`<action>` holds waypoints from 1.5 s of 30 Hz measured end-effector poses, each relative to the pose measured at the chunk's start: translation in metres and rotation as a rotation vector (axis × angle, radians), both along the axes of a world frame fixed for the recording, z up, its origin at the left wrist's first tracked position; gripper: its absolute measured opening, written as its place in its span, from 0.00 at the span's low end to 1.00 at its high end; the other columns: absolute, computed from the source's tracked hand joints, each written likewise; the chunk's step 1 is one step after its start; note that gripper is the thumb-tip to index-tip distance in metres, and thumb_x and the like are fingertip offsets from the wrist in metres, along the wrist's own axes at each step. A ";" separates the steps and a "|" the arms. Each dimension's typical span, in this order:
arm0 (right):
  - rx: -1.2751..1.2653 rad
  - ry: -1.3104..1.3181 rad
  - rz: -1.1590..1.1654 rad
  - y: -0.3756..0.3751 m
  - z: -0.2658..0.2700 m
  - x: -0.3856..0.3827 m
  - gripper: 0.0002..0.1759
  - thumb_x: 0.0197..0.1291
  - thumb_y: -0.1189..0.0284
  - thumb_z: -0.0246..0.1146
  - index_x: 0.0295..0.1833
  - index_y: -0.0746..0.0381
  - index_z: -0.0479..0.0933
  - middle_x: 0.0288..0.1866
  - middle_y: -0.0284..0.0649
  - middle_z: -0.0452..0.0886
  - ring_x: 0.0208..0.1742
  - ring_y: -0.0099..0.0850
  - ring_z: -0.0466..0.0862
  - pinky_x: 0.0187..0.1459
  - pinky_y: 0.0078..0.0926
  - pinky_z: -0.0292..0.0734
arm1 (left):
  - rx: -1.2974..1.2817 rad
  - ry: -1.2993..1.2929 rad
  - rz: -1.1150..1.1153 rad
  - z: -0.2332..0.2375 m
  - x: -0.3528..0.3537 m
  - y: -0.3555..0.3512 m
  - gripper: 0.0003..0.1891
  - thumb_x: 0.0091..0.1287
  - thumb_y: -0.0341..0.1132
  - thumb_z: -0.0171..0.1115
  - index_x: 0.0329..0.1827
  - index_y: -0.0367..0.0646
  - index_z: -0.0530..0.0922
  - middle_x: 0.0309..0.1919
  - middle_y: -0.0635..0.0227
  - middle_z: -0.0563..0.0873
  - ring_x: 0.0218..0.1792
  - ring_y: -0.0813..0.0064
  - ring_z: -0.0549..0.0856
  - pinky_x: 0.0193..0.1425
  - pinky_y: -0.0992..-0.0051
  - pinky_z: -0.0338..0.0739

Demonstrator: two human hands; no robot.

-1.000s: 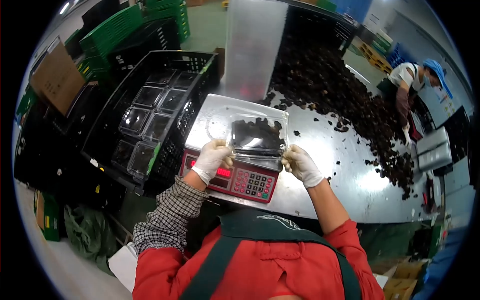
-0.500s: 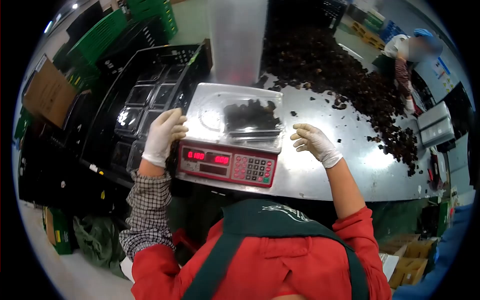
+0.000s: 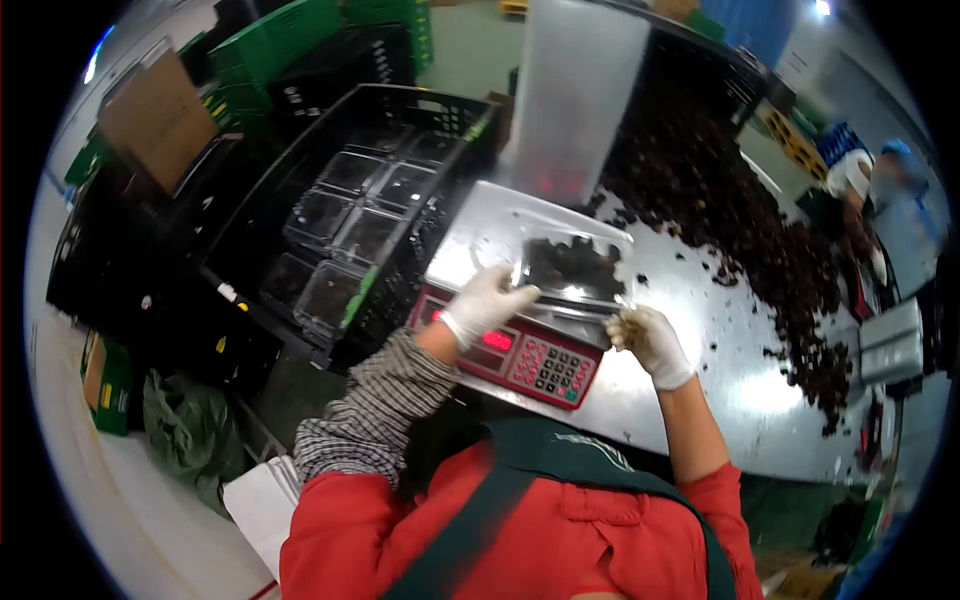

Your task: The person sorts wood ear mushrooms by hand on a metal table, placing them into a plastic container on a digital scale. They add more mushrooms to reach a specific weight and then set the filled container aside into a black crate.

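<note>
A clear plastic clamshell box (image 3: 575, 268) with dark, crumpled pieces inside sits on the metal platform of a red weighing scale (image 3: 557, 372). My left hand (image 3: 490, 305), in a white glove, has its fingers and thumb at the box's left front corner, closed on it. At the right front corner, the curled fingers of my gloved right hand (image 3: 652, 345) grip the box's edge; the fingertips are partly hidden. Red digits glow on the scale's display, partly covered by my left hand.
A black crate (image 3: 375, 100) with several clear boxes (image 3: 365, 235) stands to the left. Behind the scale rises a tall translucent bin (image 3: 575, 100). Dark pieces (image 3: 725, 215) lie heaped along the metal table (image 3: 735, 350). Another person (image 3: 900, 200) stands at the far right.
Both hands have come inward from either side of the scale onto the box's front corners. My view has turned left, so the scale and crate appear farther right.
</note>
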State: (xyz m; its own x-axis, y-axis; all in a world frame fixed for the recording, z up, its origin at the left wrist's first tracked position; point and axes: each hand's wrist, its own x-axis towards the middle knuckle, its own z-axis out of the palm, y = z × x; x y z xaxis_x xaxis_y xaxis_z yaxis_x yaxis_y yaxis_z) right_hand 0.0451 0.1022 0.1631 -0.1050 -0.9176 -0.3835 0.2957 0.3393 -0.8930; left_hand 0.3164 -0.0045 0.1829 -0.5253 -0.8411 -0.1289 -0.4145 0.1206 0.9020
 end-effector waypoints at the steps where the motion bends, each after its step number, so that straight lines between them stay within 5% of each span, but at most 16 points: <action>1: -0.059 -0.008 -0.010 0.000 0.007 0.003 0.07 0.63 0.73 0.55 0.38 0.67 0.74 0.30 0.46 0.83 0.26 0.31 0.82 0.30 0.27 0.79 | 0.045 0.137 0.023 0.009 0.001 0.005 0.28 0.64 0.44 0.64 0.57 0.25 0.73 0.44 0.55 0.84 0.47 0.71 0.83 0.53 0.75 0.77; 3: -0.167 -0.041 -0.019 -0.003 0.018 0.001 0.07 0.62 0.74 0.55 0.36 0.67 0.73 0.30 0.48 0.82 0.26 0.31 0.81 0.30 0.27 0.79 | 0.002 0.375 0.118 0.005 0.000 0.009 0.25 0.63 0.40 0.67 0.57 0.31 0.74 0.42 0.62 0.83 0.44 0.74 0.82 0.53 0.76 0.77; 7: -0.349 -0.046 0.012 -0.013 0.051 0.026 0.06 0.63 0.72 0.57 0.35 0.64 0.73 0.30 0.46 0.81 0.27 0.30 0.81 0.32 0.27 0.78 | 0.077 0.809 0.164 0.017 0.009 0.013 0.46 0.60 0.44 0.72 0.72 0.32 0.53 0.61 0.51 0.70 0.57 0.67 0.76 0.60 0.72 0.75; 10: -0.386 0.134 0.087 -0.026 0.070 0.078 0.07 0.66 0.71 0.56 0.37 0.65 0.73 0.33 0.46 0.83 0.30 0.29 0.82 0.38 0.27 0.79 | 0.090 1.257 0.209 0.029 -0.003 0.028 0.41 0.63 0.37 0.69 0.74 0.43 0.53 0.63 0.58 0.69 0.59 0.69 0.74 0.61 0.72 0.75; 14: -0.491 0.239 0.482 -0.024 0.084 0.120 0.23 0.65 0.73 0.56 0.65 0.67 0.66 0.54 0.49 0.78 0.43 0.30 0.84 0.50 0.27 0.78 | 0.121 1.359 0.507 0.050 0.047 -0.011 0.22 0.65 0.26 0.59 0.64 0.42 0.70 0.52 0.63 0.81 0.51 0.65 0.82 0.58 0.61 0.78; 17: -0.501 0.432 0.365 -0.018 0.081 0.090 0.31 0.64 0.75 0.56 0.72 0.66 0.59 0.61 0.49 0.74 0.46 0.29 0.83 0.51 0.26 0.78 | -0.228 0.975 0.728 0.072 0.135 -0.054 0.22 0.62 0.23 0.60 0.60 0.38 0.70 0.47 0.60 0.81 0.41 0.68 0.85 0.39 0.74 0.83; 20: -0.383 0.430 0.163 -0.001 0.059 0.029 0.23 0.67 0.71 0.55 0.65 0.69 0.67 0.52 0.48 0.80 0.41 0.28 0.83 0.45 0.23 0.80 | -0.630 0.485 1.043 0.036 0.242 -0.109 0.30 0.56 0.29 0.69 0.63 0.33 0.68 0.54 0.56 0.79 0.55 0.68 0.78 0.61 0.73 0.71; 22: -0.238 0.425 0.046 0.017 0.031 -0.010 0.21 0.69 0.67 0.55 0.60 0.70 0.71 0.46 0.46 0.83 0.37 0.27 0.84 0.41 0.21 0.80 | -0.564 0.253 1.174 0.016 0.291 -0.121 0.33 0.55 0.32 0.70 0.64 0.32 0.66 0.54 0.55 0.78 0.54 0.67 0.78 0.60 0.73 0.71; 23: -0.208 0.408 -0.008 0.028 0.018 -0.023 0.19 0.69 0.67 0.55 0.58 0.69 0.73 0.45 0.44 0.83 0.35 0.27 0.84 0.39 0.21 0.79 | -0.409 0.134 0.997 -0.001 0.332 -0.131 0.39 0.54 0.39 0.72 0.66 0.32 0.64 0.57 0.52 0.77 0.58 0.60 0.76 0.62 0.70 0.71; 25: -0.117 0.422 -0.104 0.051 0.003 -0.041 0.18 0.68 0.67 0.55 0.55 0.68 0.74 0.42 0.41 0.84 0.33 0.25 0.84 0.38 0.20 0.79 | -0.189 -0.722 1.405 0.009 0.322 -0.121 0.52 0.51 0.53 0.70 0.72 0.32 0.53 0.68 0.40 0.61 0.66 0.46 0.67 0.68 0.59 0.67; 27: 0.002 0.551 -0.154 0.073 -0.019 -0.057 0.16 0.67 0.66 0.56 0.51 0.68 0.77 0.40 0.40 0.84 0.33 0.25 0.83 0.37 0.20 0.78 | -0.527 -0.810 1.276 0.002 0.329 -0.141 0.52 0.53 0.53 0.68 0.73 0.31 0.50 0.70 0.37 0.57 0.67 0.38 0.64 0.71 0.55 0.62; 30: 0.146 0.627 -0.104 0.124 -0.041 -0.064 0.14 0.67 0.66 0.58 0.47 0.67 0.78 0.38 0.38 0.83 0.35 0.24 0.82 0.37 0.21 0.76 | -0.935 -0.722 0.921 0.031 0.276 -0.171 0.39 0.60 0.49 0.64 0.67 0.27 0.63 0.66 0.33 0.64 0.68 0.42 0.64 0.72 0.56 0.60; 32: 0.103 0.841 -0.126 0.151 -0.075 -0.053 0.10 0.65 0.68 0.59 0.44 0.64 0.80 0.37 0.43 0.83 0.35 0.32 0.83 0.40 0.27 0.77 | -1.099 -0.414 0.688 0.058 0.200 -0.179 0.31 0.63 0.43 0.64 0.63 0.29 0.70 0.64 0.43 0.71 0.67 0.51 0.69 0.71 0.62 0.62; 34: -0.072 1.026 -0.109 0.164 -0.080 -0.027 0.08 0.62 0.70 0.60 0.39 0.63 0.81 0.33 0.48 0.82 0.34 0.43 0.83 0.38 0.34 0.78 | -1.107 -0.277 0.464 0.086 0.111 -0.164 0.27 0.67 0.43 0.60 0.65 0.37 0.70 0.66 0.51 0.71 0.67 0.55 0.70 0.71 0.64 0.64; 39: -0.268 1.358 -0.281 0.160 -0.124 0.004 0.01 0.54 0.75 0.62 0.33 0.58 0.79 0.25 0.44 0.77 0.28 0.46 0.79 0.30 0.40 0.74 | -1.561 -0.104 0.082 0.144 -0.055 -0.170 0.23 0.72 0.43 0.55 0.65 0.40 0.71 0.66 0.51 0.72 0.66 0.54 0.71 0.69 0.63 0.64; 45: -0.267 1.444 -0.386 0.161 -0.120 0.008 0.02 0.51 0.76 0.64 0.31 0.59 0.77 0.23 0.42 0.75 0.25 0.42 0.79 0.27 0.38 0.73 | -1.571 -0.400 0.142 0.196 -0.158 -0.270 0.31 0.71 0.57 0.49 0.64 0.38 0.71 0.66 0.50 0.70 0.67 0.54 0.69 0.69 0.62 0.63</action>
